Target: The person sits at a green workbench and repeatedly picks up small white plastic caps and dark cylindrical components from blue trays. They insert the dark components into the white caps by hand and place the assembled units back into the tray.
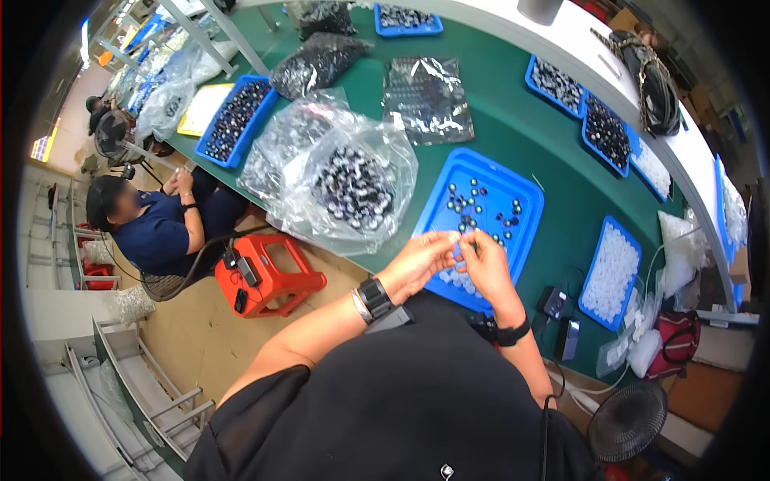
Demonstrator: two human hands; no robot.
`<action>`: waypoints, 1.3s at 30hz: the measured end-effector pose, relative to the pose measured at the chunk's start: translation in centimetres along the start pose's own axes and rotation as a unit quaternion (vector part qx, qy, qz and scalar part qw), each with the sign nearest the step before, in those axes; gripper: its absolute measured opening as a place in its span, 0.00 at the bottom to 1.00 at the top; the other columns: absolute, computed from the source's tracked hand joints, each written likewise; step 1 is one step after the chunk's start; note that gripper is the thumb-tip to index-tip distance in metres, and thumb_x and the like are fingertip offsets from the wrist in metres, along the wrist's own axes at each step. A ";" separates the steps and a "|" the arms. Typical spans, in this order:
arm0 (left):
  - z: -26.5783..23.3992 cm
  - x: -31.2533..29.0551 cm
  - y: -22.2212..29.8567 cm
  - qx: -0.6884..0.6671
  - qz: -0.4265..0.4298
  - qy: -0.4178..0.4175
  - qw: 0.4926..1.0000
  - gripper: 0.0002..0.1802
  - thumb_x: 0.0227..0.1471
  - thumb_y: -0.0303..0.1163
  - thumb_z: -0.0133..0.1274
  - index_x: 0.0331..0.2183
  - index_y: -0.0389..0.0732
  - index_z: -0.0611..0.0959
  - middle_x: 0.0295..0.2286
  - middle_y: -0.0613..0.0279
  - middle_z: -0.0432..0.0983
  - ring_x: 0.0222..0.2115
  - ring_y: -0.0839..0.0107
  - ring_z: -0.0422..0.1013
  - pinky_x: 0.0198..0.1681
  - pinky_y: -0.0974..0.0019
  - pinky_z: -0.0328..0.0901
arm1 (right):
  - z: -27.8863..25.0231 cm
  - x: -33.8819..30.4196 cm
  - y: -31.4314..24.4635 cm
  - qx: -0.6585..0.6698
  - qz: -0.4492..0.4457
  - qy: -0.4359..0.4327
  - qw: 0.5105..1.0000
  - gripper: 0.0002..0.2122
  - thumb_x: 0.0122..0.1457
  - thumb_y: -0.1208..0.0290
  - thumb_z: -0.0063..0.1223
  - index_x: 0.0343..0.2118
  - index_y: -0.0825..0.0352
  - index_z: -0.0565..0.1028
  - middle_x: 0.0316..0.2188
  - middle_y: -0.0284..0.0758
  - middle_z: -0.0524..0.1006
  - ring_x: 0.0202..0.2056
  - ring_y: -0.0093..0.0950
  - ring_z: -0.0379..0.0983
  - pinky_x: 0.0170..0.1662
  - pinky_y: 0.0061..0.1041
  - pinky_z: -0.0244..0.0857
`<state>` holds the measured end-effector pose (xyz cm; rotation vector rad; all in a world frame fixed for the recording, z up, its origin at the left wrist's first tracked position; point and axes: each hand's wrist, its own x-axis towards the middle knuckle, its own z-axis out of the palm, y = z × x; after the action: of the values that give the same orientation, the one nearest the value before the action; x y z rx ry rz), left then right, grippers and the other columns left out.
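Your left hand (421, 260) and your right hand (486, 268) meet over the near half of the blue tray (517, 186). The fingers of both hands are drawn narrow, with the tips almost together. Whether they pinch some small piece between them, I cannot tell; it is too small to see.

The dark beads (464, 196) lie loose inside this tray, in its middle and far part, just beyond your fingertips. The white pieces (459, 280) are in the near part, below your hands, and your fingers hide some of them. The tray's near rim is close to your shirt (417, 385), so there is little room on this side.

To the left, the clear bag (401, 172), full of dark and pale beads, lies near the tray and reaches to the edge of the table (501, 112). Below this edge, on the floor, stands the red stool (273, 276). Beyond the tray, the flat bag (429, 100) lies near its far left corner.

The most open room is to the far right of the tray: bare green table goes up toward the small trays under the shelf (577, 40). On the right, a narrower bare strip separates your tray from the white-piece tray (597, 321). Two black adapters (552, 302) take the near end of this strip, close to your right wrist.
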<state>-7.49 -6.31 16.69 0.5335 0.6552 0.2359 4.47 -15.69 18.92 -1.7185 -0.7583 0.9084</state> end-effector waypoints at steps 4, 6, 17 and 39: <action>1.0 -1.3 0.6 0.049 0.021 -0.009 0.999 0.14 0.54 0.35 0.54 0.40 0.38 0.78 0.32 0.67 0.75 0.28 0.81 0.69 0.34 0.76 0.67 | -0.3 -0.1 -0.8 -0.115 -0.085 -0.012 0.990 0.03 0.55 0.80 0.49 0.28 0.75 0.71 0.26 0.39 0.71 0.27 0.26 0.73 0.28 0.23 0.73; 1.0 -1.4 0.8 0.095 0.024 -0.001 0.995 0.16 0.53 0.37 0.55 0.40 0.38 0.78 0.32 0.66 0.75 0.28 0.81 0.69 0.34 0.76 0.66 | 0.2 0.4 1.3 -0.028 -0.047 0.004 0.999 0.04 0.55 0.81 0.49 0.27 0.76 0.72 0.27 0.39 0.72 0.29 0.26 0.74 0.30 0.23 0.73; 1.0 -0.7 0.4 0.228 0.072 0.003 0.971 0.20 0.53 0.34 0.54 0.45 0.32 0.75 0.34 0.64 0.75 0.30 0.80 0.69 0.35 0.75 0.67 | 0.0 -0.3 -0.3 -0.015 -0.061 0.003 0.998 0.05 0.55 0.84 0.46 0.35 0.73 0.68 0.31 0.39 0.76 0.33 0.22 0.74 0.34 0.21 0.69; 0.6 0.7 0.0 0.000 -0.002 -0.057 0.998 0.10 0.53 0.26 0.53 0.39 0.35 0.75 0.35 0.60 0.73 0.38 0.69 0.73 0.46 0.68 0.69 | -1.2 0.8 0.1 -0.085 -0.165 0.123 0.975 0.04 0.54 0.75 0.54 0.29 0.70 0.73 0.25 0.35 0.74 0.24 0.21 0.69 0.27 0.21 0.63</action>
<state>-6.53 -6.29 16.73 0.5411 0.5454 0.2014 5.91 -15.60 18.91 -1.7438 -0.9390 0.4054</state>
